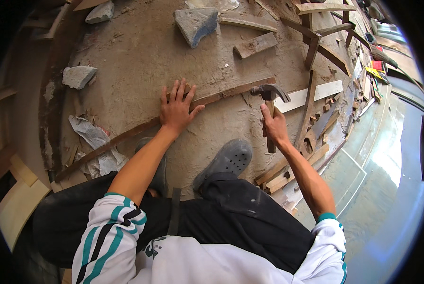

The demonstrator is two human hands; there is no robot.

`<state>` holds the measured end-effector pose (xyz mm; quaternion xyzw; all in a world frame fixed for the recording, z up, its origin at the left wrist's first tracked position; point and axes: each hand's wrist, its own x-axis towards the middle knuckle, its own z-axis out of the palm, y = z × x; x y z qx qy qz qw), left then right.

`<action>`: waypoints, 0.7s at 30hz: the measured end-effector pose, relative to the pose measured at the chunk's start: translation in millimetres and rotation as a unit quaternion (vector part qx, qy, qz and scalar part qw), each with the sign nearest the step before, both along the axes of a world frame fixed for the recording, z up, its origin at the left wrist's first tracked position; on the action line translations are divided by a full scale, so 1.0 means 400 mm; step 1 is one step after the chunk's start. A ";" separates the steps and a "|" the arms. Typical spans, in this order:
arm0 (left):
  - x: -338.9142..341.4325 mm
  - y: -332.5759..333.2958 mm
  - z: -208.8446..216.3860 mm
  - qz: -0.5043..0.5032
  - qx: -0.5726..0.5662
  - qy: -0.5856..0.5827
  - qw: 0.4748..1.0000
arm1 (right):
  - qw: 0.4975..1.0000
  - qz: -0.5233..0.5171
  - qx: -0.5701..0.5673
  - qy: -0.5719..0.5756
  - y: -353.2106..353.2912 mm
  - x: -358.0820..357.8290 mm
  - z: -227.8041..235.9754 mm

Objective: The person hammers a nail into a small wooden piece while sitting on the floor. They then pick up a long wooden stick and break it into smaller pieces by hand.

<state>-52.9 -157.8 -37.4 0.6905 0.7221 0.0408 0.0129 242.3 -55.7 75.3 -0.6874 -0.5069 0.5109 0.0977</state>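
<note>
1. Nearest the camera, a white shirt (pixel 188 260) with green and black sleeve stripes and dark trousers (pixel 254 217) are seen.
2. Beyond the trousers, a grey clog (pixel 228 161) with holes is planted on the floor (pixel 127 52); a second one is partly hidden by the left forearm (pixel 143 163).
3. To the right of the clog, short wood offcuts (pixel 273 173) are heaped.
4. A long brown strip (pixel 233 92) is laid slantwise across the floor, from the lower left up to just beneath the hammer's head. Crumpled plastic (pixel 90 134) is partly crossed by its left part.
5. The left hand (pixel 176 110) is laid palm down across the strip, its fingers spread wide and pointed away; whether the strip is gripped cannot be told, as the palm is turned from view.
6. By the right hand (pixel 274 125), closed around the wooden handle, the hammer (pixel 269 94) is held above the strip's right end. Its claw is turned to the right; whether the strip is touched by the head cannot be told.
7. Right of the hammer, a white board (pixel 316 96) is crossed by a dark batten (pixel 306 109), and a handsaw (pixel 325 124) is seen among scraps.
8. Farther off, a small stone (pixel 78 76) is seen at left, and a wood block (pixel 255 45) and a larger stone (pixel 196 25) lie ahead.
9. At the upper right, a wooden frame (pixel 312 34) is seen.
</note>
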 end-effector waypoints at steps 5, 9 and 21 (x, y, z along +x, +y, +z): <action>0.000 0.007 0.015 -0.049 0.000 -0.036 0.998 | 0.982 0.133 0.118 -0.068 -0.039 0.024 0.017; -0.010 0.018 0.012 -0.122 -0.001 -0.051 0.991 | 0.974 0.170 0.087 -0.125 -0.040 -0.005 0.077; 0.000 0.112 0.091 -0.151 0.054 -0.162 0.974 | 0.992 0.080 -0.009 -0.094 -0.107 0.002 0.140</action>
